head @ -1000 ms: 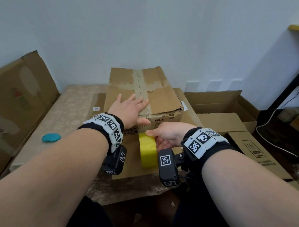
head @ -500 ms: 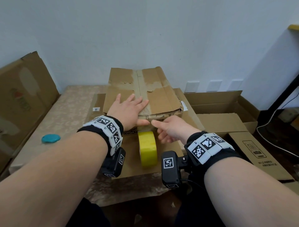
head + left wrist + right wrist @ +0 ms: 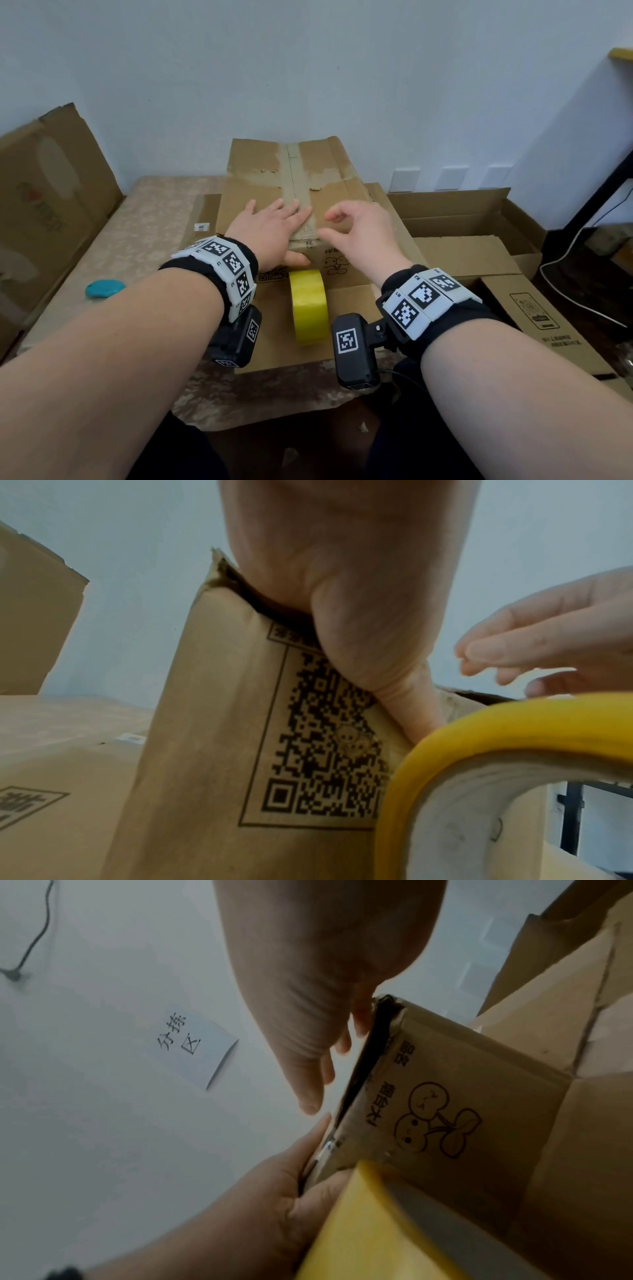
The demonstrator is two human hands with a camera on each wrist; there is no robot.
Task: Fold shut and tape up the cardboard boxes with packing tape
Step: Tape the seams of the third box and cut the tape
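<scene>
Yellow tape roll (image 3: 307,305) is standing on edge at lower centre, light, best gripped through its core. Beyond, left hand (image 3: 270,233) is pressing flat on the box (image 3: 346,178); right hand (image 3: 356,233) is hovering empty, loosely curled. Worn flaps look floppy.

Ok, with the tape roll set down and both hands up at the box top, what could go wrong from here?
1. The yellow tape roll stands on edge, unheld, against the box; a nudge could send it rolling off the near side.
2. Only the left hand presses the flaps; the right hand hovers, and the wrist views show a dark gap under the flap, so it may spring up.
3. The top is torn, so tape may grip poorly there.
</scene>
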